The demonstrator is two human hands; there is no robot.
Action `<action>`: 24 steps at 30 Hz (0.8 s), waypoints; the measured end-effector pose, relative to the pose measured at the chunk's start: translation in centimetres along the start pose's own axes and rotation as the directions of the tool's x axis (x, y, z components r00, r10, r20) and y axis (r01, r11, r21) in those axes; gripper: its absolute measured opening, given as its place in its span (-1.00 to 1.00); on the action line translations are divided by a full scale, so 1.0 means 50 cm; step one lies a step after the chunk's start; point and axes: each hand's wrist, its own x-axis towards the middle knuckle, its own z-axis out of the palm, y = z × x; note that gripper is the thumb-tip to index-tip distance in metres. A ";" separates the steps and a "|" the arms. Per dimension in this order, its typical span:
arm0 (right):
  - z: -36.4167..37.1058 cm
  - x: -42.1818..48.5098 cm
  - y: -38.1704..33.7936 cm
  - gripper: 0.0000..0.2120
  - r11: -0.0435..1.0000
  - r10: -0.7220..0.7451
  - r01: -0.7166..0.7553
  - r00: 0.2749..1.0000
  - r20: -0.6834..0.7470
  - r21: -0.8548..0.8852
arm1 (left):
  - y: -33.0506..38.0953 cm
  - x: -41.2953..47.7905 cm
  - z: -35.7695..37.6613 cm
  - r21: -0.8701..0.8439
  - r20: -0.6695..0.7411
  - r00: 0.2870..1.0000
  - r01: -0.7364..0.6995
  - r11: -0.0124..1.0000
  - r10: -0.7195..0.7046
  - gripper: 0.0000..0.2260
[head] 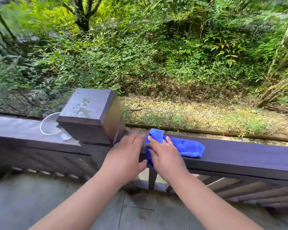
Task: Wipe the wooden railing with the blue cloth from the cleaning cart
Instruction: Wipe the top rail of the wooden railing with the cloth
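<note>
A dark brown wooden railing [239, 153] runs across the view, joined at a square wooden post [90, 113]. A folded blue cloth [186, 146] lies on the rail's top just right of the post, one end draped over the near edge. My right hand [165, 156] presses flat on the cloth's left part, fingers spread over it. My left hand [126, 156] rests on the rail between the post and the cloth, thumb under the near edge, fingers over the top, touching no cloth that I can see.
A white loop of cord [48, 125] lies on the left rail section beside the post. Slanted balusters [248, 191] fill the space below the rail. Grey paving [40, 196] is underfoot. Beyond the rail are a gravel strip and dense green bushes.
</note>
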 end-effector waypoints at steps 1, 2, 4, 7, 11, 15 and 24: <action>0.008 0.010 -0.015 -0.70 1.000 -0.012 0.012 1.000 0.008 0.013 | -0.006 -0.023 0.001 -0.014 -0.073 0.997 -0.012 1.000 0.011 -0.48; 0.015 0.021 -0.030 -0.69 0.999 -0.025 0.025 1.000 0.015 0.030 | -0.013 -0.047 0.005 -0.012 -0.150 0.988 -0.029 1.000 0.027 -0.60; 0.028 0.042 -0.057 -0.70 0.997 -0.060 0.059 0.998 0.031 0.046 | -0.029 -0.088 0.014 0.002 -0.247 0.968 -0.040 0.999 0.039 -0.76; 0.046 0.065 -0.095 -0.69 0.993 -0.110 0.107 0.992 0.054 0.055 | -0.067 -0.134 0.025 -0.014 -0.297 0.955 -0.003 1.000 -0.001 -0.82; 0.061 0.076 -0.124 -0.64 0.990 -0.132 0.129 0.990 0.053 0.056 | -0.109 -0.159 0.011 -0.056 -0.417 0.907 0.029 0.998 -0.050 -0.81; 0.062 0.071 -0.132 -0.61 0.992 -0.110 0.109 0.994 0.020 0.059 | -0.112 -0.154 -0.044 0.004 -0.646 0.762 -0.065 0.998 0.052 -0.80; 0.046 0.043 -0.086 -0.61 0.981 -0.194 0.193 0.979 0.063 0.029 | -0.139 -0.090 -0.148 0.169 -0.704 0.699 -0.001 0.986 0.121 -0.55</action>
